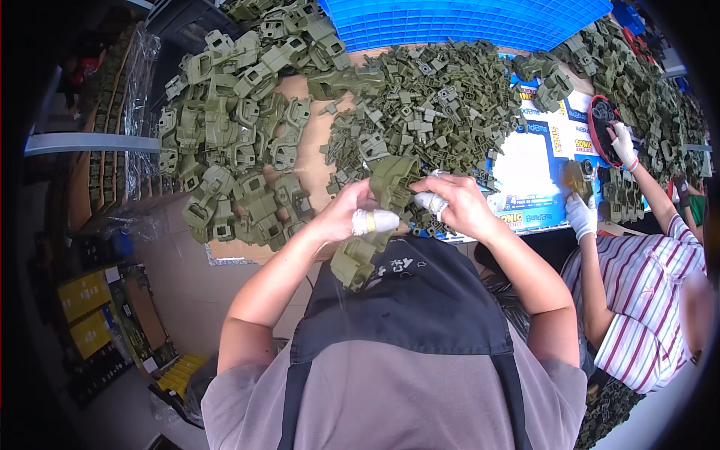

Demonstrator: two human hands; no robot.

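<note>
**Listener:** What are the hands doing?

**Describer:** Seen from above, a person works at a table (pixel 306 159). The left hand (pixel 343 213) grips an olive-green plastic shell (pixel 393 180) from its left side. The right hand (pixel 463 201) is curled in at the shell's right edge, fingers touching it; whether they pinch the shell itself or a small piece against it, I cannot tell. Both thumbs have white wrapping.

**Listener:** Where is the shell exactly?

**Describer:** Held up between the two hands, in front of the chest, at the near edge of a heap of small green parts (pixel 431 105). Just below the left hand, a second green piece (pixel 352 264) lies against the dark apron (pixel 401 311); I cannot tell whether anything holds it.

**Listener:** Which step does this look like?

**Describer:** My judgement: close finger work on one shell, perhaps fitting or trimming something at its edge. The next move seems to call for a steady left grip while the right fingers press or pull precisely.

**Listener:** What else is around?

**Describer:** More large green shells (pixel 225 124) are piled to the left, and a blue crate (pixel 465 24) stands behind the heap. At the right, a co-worker in a striped shirt (pixel 637 300) reaches with one white-gloved hand (pixel 623 144) to a round red-rimmed container (pixel 602 133).
</note>
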